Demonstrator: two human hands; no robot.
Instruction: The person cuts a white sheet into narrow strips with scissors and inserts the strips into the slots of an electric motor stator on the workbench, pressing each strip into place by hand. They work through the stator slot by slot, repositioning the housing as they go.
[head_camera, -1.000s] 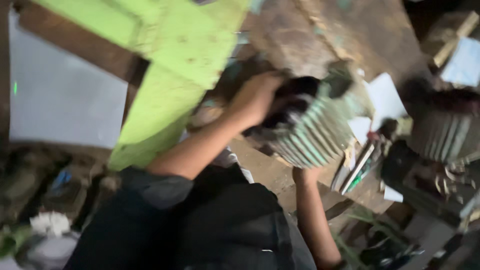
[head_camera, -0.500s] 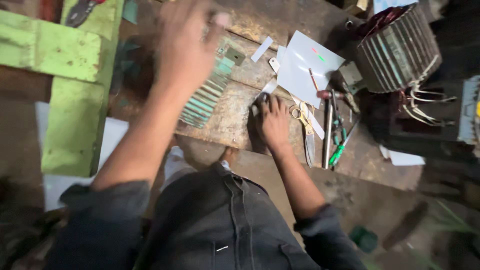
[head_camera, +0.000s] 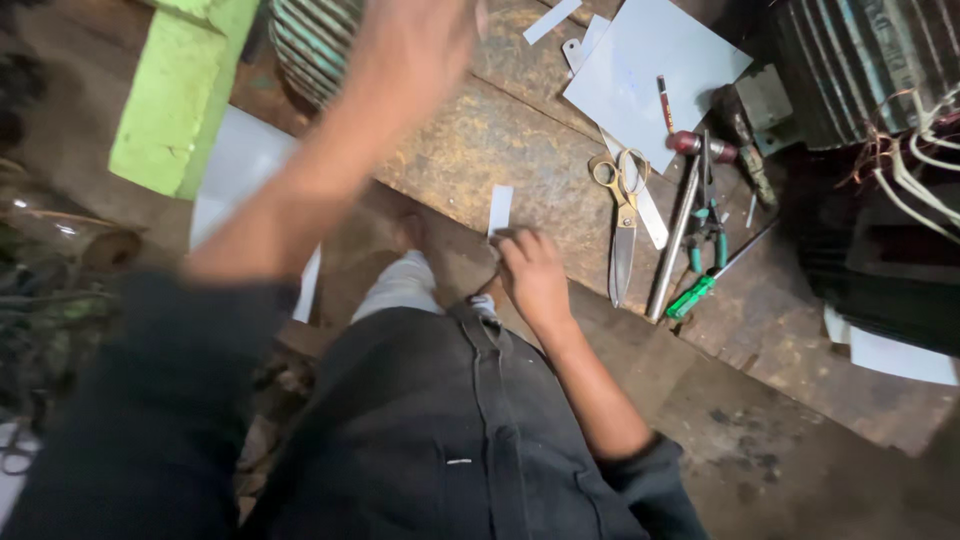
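Paper strip (head_camera: 500, 209) is lying on rusty bench (head_camera: 480, 150), near edge. R hand (head_camera: 532, 268) is pinching strip's near end w/ fingertips. L hand (head_camera: 415, 50) is blurring far-left over ribbed motor (head_camera: 315, 40); grip can't tell. Scissors (head_camera: 622, 215), steel rod (head_camera: 676, 240), pliers (head_camera: 703, 215) are lying right of strip.

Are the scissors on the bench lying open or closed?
Closed. The scissors lie flat on the rusty bench, blades together in one line pointing toward the person, the two handle loops side by side near the white sheet.
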